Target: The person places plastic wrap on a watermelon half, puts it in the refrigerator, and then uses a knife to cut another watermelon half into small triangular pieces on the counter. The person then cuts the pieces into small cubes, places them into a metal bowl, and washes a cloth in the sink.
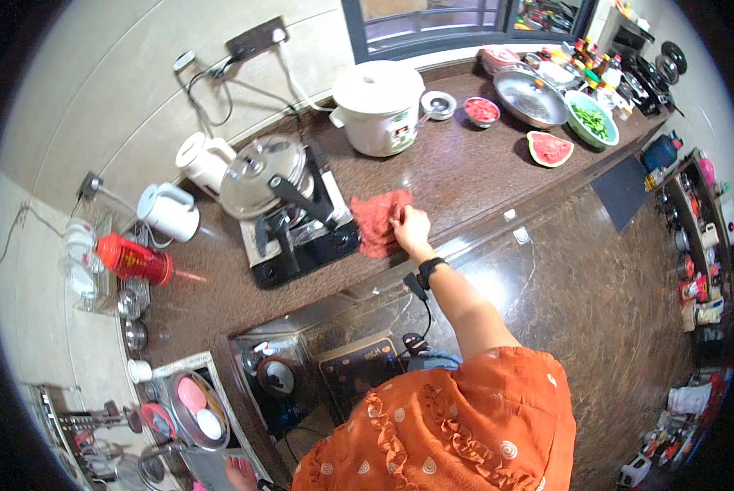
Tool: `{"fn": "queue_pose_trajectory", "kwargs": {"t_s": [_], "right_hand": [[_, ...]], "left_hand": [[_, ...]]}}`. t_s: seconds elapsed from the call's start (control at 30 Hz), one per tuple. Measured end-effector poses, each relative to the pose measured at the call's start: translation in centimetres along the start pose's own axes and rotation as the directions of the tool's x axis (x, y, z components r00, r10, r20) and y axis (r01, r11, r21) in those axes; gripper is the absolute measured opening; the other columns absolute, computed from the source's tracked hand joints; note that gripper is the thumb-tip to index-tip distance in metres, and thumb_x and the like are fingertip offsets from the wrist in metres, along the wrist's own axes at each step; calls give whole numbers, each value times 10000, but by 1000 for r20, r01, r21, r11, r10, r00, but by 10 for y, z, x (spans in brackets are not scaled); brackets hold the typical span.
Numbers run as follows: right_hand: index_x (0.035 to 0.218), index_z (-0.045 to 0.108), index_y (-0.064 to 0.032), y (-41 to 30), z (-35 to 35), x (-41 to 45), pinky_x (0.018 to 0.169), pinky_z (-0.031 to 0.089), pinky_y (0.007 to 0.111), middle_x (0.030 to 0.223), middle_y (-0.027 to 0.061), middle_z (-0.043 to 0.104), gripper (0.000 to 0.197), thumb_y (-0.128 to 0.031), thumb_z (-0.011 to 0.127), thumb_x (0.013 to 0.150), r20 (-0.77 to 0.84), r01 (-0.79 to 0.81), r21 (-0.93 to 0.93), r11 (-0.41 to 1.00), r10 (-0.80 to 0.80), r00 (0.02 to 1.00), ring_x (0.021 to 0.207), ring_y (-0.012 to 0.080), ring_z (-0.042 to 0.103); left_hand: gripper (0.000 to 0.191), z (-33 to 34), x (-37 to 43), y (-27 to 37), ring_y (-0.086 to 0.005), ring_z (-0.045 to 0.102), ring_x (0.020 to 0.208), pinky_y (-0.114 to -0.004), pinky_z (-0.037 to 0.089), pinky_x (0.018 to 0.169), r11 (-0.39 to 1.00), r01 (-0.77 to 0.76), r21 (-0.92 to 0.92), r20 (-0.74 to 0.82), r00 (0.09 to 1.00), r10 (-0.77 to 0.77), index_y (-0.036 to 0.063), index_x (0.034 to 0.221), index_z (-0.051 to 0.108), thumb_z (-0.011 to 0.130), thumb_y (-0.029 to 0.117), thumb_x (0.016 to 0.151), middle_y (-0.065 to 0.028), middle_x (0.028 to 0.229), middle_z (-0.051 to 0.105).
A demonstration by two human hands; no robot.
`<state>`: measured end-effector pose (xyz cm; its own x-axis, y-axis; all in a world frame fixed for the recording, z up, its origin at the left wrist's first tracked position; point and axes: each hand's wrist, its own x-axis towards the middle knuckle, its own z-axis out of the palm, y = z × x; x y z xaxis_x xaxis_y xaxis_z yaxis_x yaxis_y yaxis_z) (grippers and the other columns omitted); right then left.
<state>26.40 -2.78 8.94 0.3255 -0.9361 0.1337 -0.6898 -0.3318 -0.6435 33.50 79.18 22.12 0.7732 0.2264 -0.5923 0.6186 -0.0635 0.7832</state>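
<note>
My right hand, with a black watch on its wrist, pinches the near right edge of a crumpled red cloth. The cloth lies on the brown stone counter, against the right side of a gas stove. A pan with a glass lid stands on the stove. At the bottom left edge of the view, partly cut off, my left hand is over the sink area; its grip is unclear. Beyond the cloth stands a white electric cooker.
Right along the counter are a watermelon piece, a bowl of red pieces, a lidded steel pan and a bowl of green vegetables. Left are two kettles, a red flask and a sink with dishes.
</note>
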Motion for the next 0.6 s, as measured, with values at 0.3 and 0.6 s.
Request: {"fn": "queue_pose_trajectory", "kwargs": {"t_s": [0.3, 0.6], "right_hand": [[1369, 495, -97, 116, -156, 101, 1009, 454, 511, 1368, 263, 510, 638, -362, 747, 846, -206, -121, -292, 949, 61, 977, 1200, 438, 549], [1510, 411, -116, 94, -38, 92, 1167, 176, 637, 1571, 273, 298, 902, -684, 609, 837, -85, -141, -337, 931, 119, 989, 1470, 496, 202]], "left_hand": [[316, 83, 106, 35, -150, 528, 874, -288, 460, 748, 990, -127, -60, -64, 990, 123, 118, 1094, 587, 672, 375, 930, 14, 998, 572], [212, 177, 138, 46, -168, 576, 774, -327, 491, 713, 997, -77, 20, 37, 996, 77, 130, 1043, 577, 648, 302, 942, -18, 898, 588]]}}
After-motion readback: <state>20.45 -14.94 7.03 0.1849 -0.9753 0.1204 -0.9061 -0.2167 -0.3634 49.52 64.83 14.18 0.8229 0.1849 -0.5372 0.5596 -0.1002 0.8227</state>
